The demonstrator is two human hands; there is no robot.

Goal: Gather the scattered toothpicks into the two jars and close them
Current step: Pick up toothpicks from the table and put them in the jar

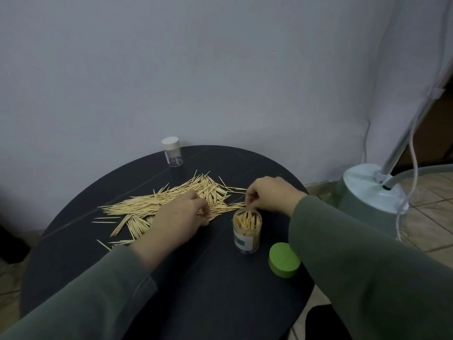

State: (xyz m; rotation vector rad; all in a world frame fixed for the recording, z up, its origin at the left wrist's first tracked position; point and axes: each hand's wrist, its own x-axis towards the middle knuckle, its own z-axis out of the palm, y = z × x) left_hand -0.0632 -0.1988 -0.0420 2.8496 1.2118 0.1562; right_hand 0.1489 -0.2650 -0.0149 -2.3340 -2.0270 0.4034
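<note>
Many toothpicks (157, 204) lie scattered across the middle of a round dark table (201, 285). A clear open jar (247, 231) with a green-and-white label stands at the right, partly filled with upright toothpicks. Its green lid (284, 260) lies on the table beside it. A second small clear jar (173, 155) with a white lid on stands at the far edge. My left hand (181, 214) rests on the pile and pinches a few toothpicks. My right hand (267, 193) hovers just above the open jar's mouth, fingertips curled downward over the toothpicks.
A pale wall stands right behind the table. A light green appliance base (370, 192) with a metal pole, hose and white cord sits on the tiled floor to the right. The table's near half holds only my sleeves.
</note>
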